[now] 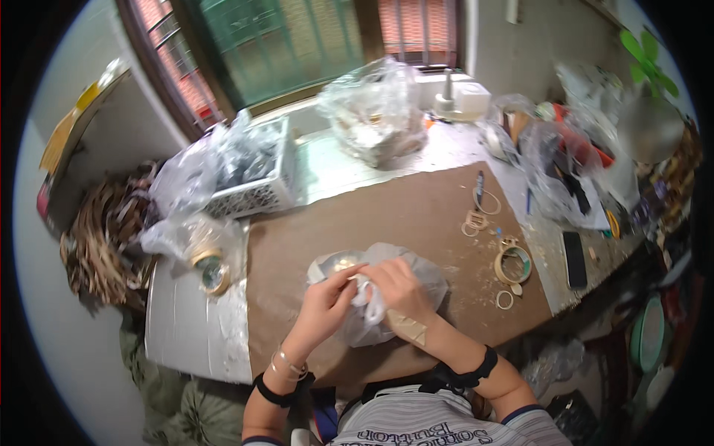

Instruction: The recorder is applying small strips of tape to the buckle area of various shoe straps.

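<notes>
Here, a bowl (330,262) holds pale pieces (344,264); both hands (327,299) (402,290) pinch a bag (369,330).

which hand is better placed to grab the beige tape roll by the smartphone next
Likely the right hand, nearer the beige tape roll; the left hand is farther off. Both are at the plastic bag.

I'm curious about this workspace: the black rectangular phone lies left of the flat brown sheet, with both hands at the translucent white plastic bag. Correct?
Wrong side: the head view shows the black phone right of the brown sheet. The left hand and right hand are at the bag.
</notes>
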`<action>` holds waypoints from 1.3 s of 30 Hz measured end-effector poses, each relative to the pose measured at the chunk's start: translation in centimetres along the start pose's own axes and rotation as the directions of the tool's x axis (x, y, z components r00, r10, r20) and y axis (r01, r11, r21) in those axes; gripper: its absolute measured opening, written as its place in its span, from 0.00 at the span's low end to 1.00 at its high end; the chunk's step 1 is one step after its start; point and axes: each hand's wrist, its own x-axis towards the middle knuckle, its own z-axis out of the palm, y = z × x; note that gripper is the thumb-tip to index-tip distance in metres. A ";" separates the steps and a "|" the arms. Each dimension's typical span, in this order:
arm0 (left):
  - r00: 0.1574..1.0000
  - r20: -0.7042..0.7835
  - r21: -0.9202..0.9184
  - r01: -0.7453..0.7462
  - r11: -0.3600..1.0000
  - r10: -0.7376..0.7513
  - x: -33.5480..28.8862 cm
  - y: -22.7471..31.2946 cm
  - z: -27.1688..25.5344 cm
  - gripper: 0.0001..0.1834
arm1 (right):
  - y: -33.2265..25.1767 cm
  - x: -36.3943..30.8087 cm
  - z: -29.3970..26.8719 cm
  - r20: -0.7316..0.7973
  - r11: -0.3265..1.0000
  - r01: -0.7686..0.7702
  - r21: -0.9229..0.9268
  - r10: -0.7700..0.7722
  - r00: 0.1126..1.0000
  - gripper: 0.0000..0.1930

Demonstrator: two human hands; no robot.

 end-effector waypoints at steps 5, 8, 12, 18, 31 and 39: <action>0.981 0.191 0.019 0.024 1.000 -0.027 0.6 -0.6 -1.6 0.14 | 0.8 -1.1 -0.1 -0.047 0.989 0.138 -0.049 -0.140 0.989 0.11; 0.970 0.239 0.108 -0.073 0.991 0.045 1.1 -0.3 -2.6 0.12 | 0.7 -1.4 -0.1 -0.070 0.988 0.153 -0.006 -0.153 0.986 0.11; 0.934 0.226 0.372 -0.346 0.861 0.277 1.4 -1.2 -2.6 0.08 | 0.0 -1.1 -0.2 -0.033 0.988 0.156 0.016 -0.155 0.987 0.11; 0.900 0.284 0.731 -0.426 0.533 0.330 -0.5 -3.3 -2.2 0.13 | -1.7 -2.7 -0.3 0.117 0.998 0.057 -0.018 -0.055 0.992 0.13; 0.936 -0.129 0.239 -0.292 0.926 0.329 -7.5 -4.6 -3.9 0.13 | -5.4 -1.8 -10.5 0.079 0.962 -0.090 0.259 0.071 0.994 0.25; 0.748 0.550 0.299 -0.592 0.748 0.372 -6.5 0.2 10.4 0.09 | -11.9 -14.5 -23.8 -0.253 0.792 -0.609 -0.042 0.582 0.773 0.11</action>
